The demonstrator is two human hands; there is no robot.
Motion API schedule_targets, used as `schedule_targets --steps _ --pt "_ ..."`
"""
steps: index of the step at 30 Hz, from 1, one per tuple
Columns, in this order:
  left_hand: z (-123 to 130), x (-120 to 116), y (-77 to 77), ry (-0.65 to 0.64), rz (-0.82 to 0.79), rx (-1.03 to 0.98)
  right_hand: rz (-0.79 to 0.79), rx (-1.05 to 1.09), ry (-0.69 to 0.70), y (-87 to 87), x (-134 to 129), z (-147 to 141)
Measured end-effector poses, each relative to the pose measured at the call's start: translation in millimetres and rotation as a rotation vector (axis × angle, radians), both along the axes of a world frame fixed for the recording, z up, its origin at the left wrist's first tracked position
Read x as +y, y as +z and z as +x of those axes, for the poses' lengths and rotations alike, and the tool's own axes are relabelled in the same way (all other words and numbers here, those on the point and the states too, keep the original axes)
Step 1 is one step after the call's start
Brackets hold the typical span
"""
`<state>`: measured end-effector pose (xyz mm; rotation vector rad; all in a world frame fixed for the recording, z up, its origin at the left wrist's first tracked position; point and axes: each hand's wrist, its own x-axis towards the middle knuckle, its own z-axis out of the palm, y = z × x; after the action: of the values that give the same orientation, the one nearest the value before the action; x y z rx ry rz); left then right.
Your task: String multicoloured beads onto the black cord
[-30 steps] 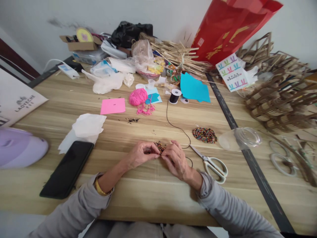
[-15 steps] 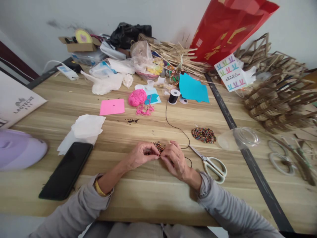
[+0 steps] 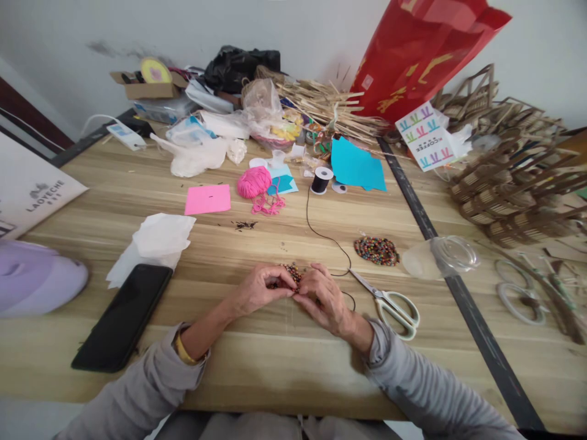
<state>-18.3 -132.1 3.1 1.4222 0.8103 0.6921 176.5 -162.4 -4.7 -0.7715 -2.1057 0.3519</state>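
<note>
The single view comes from a camera on the person's head, above the near edge of the table [image 3: 284, 373], facing forward and down. Both sleeves [image 3: 137, 388] enter from the lower corners, and the lap [image 3: 257, 426] shows along the bottom. The left hand [image 3: 263, 288] and right hand [image 3: 323, 299] sit below centre, within arm's reach. The wide frame runs up to the wall [image 3: 316, 30] behind.

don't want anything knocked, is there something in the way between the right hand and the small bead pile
Nothing visible stands between the right hand and the bead pile. The left hand is close alongside, and the scissors lie off to the right, outside that gap.
</note>
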Motion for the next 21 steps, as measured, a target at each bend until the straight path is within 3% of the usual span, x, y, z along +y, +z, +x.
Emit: schedule_targets --steps 9,16,21 --pt "1 -2 -1.8 -0.021 -0.104 -0.009 -0.002 -0.009 0.049 2.3 1 0" --pt "-3 1 6.3 -0.081 0.009 0.006 0.02 -0.011 0.105 8.3 -1 3" --pt "-4 3 6.2 -0.084 -0.009 -0.015 -0.099 0.087 0.159 14.9 -1 8"
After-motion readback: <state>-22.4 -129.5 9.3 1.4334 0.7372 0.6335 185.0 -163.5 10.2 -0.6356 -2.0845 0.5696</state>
